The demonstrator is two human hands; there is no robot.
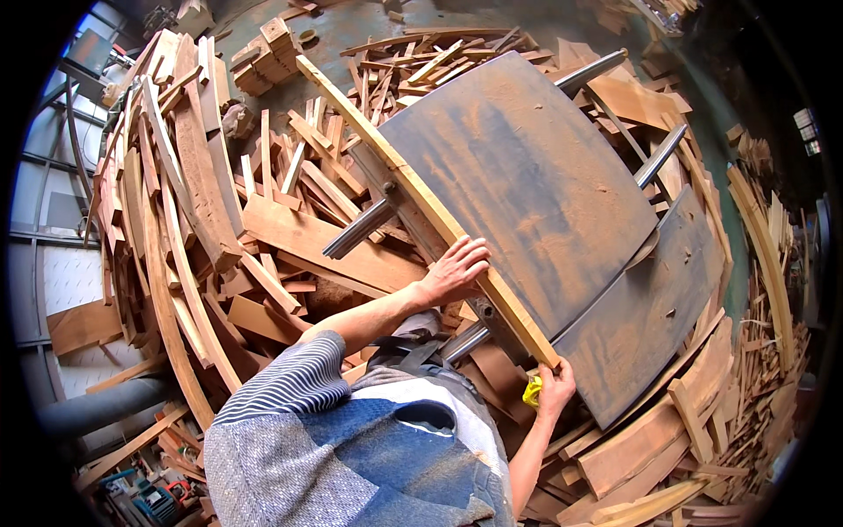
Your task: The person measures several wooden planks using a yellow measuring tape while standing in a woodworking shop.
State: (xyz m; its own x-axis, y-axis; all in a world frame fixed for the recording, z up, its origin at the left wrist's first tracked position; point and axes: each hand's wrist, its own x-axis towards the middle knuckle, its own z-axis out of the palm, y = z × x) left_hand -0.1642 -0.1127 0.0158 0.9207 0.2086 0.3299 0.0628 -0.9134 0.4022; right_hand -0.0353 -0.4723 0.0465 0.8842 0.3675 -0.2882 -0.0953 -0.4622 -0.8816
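A long, narrow wooden strip (413,183) runs diagonally along the near edge of a dark metal machine table (518,176). My left hand (455,270) lies across the strip near its middle, with the fingers stretched out over the top and the thumb hidden. At the strip's near right end, my right hand (556,386) is closed around a yellow tape measure (532,392). The fingertips touch the strip's end there. Whether the tape's blade is drawn out along the wood, I cannot tell. Sawdust covers much of the tabletop.
Metal bars (360,227) stick out from the table's sides. A second dark panel (645,307) adjoins it at the right. Offcuts (316,167) heap up all around, with tall boards (198,149) piled at the left. Stacked wood blocks (266,58) stand beyond. A power tool (156,502) lies lower left.
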